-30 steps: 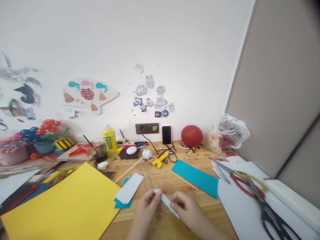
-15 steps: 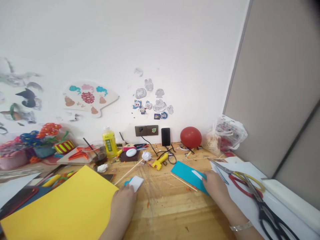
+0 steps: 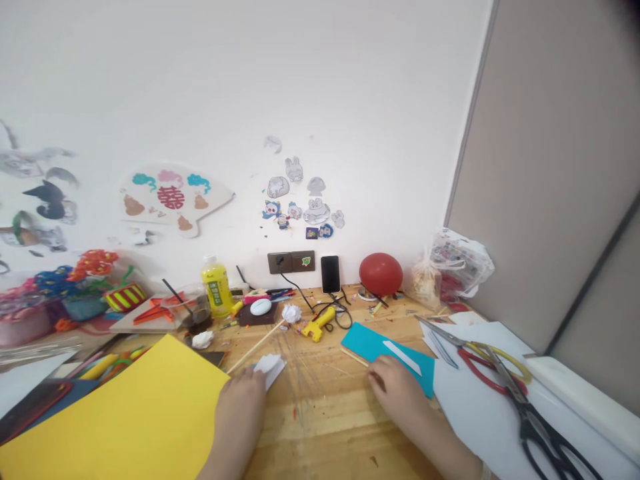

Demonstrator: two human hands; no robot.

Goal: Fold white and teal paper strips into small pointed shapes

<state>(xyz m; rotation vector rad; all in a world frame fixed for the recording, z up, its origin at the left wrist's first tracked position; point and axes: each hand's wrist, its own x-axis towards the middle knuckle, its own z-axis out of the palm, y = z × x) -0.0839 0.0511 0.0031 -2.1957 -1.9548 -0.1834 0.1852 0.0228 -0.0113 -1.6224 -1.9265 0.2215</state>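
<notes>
Now my right hand (image 3: 394, 387) has released the narrow white paper strip (image 3: 403, 359), which lies on the turquoise card (image 3: 361, 341) at one o'clock, so it is free, while my left hand (image 3: 244, 397) touches white paper pieces (image 3: 273, 371) at eleven o'clock, pinched or not I cannot tell.

- Plain yellow on large sheet (image 3: 135, 413)
- Turquoise on card (image 3: 364, 340)
- White on narrow strip (image 3: 403, 357) and paper slips (image 3: 273, 368)
- Red on balloon (image 3: 381, 274)
- Yellow-red stripes on pot (image 3: 125, 298)
- Light-brown grain on counter (image 3: 320, 440)
</notes>
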